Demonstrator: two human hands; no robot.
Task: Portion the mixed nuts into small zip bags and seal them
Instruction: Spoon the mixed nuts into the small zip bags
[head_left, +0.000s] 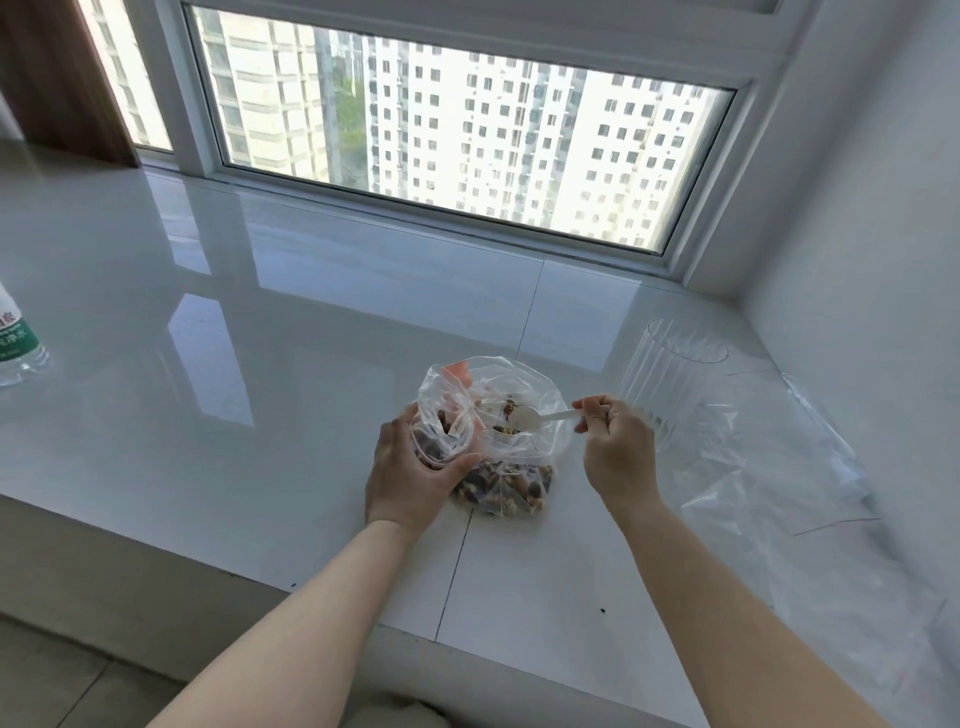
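Observation:
A large clear plastic bag (524, 379) of mixed nuts (511, 491) stands open on the white sill. My left hand (410, 467) grips a small clear zip bag (447, 421) with a few nuts in it, held against the big bag's left side. My right hand (615, 441) pinches the handle of a small white plastic spoon (530, 417). The spoon's bowl lies inside the big bag's mouth, just above the nuts.
A ribbed clear glass (670, 379) stands right of my right hand. Flat clear empty bags (779, 462) lie on the sill (260, 364) at the right. A water bottle (15, 343) stands at the far left edge. The window (467, 130) is behind, a wall at right.

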